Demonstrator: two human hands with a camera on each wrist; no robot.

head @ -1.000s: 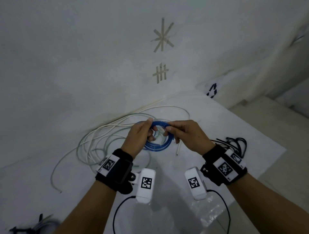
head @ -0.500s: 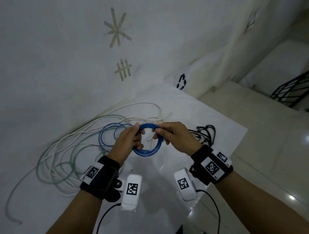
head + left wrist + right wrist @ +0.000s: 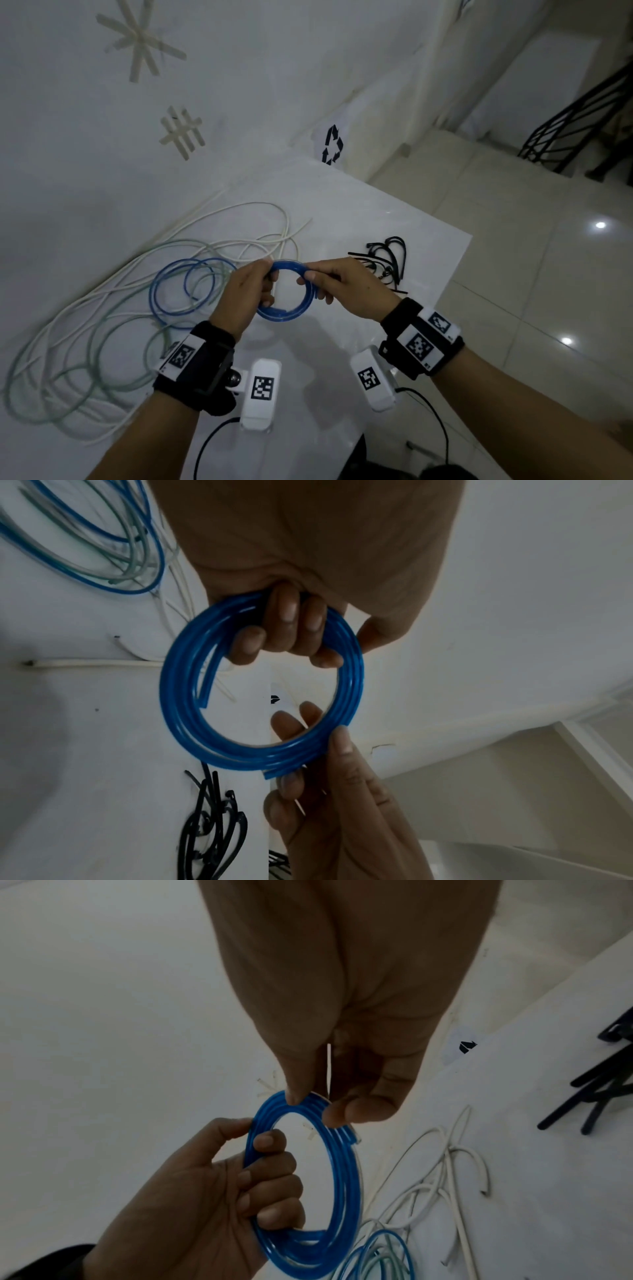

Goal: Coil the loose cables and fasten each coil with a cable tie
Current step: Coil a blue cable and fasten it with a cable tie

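Blue coil (image 3: 297, 301) is up off the worktop (image 3: 394, 219), held between both hands. Left hand (image 3: 244, 294) has its fingers curled through the ring, gripping one side; right hand (image 3: 346, 286) pinches the opposite side near a loose cut end. It looks light and springy, smooth tubing that likely wants to unwind, so the bundled turns are the place to hold, free ends trapped. Cable ties (image 3: 387, 262) lie just beyond the right hand; white, green and blue cables (image 3: 102, 329) sprawl loose to the left.
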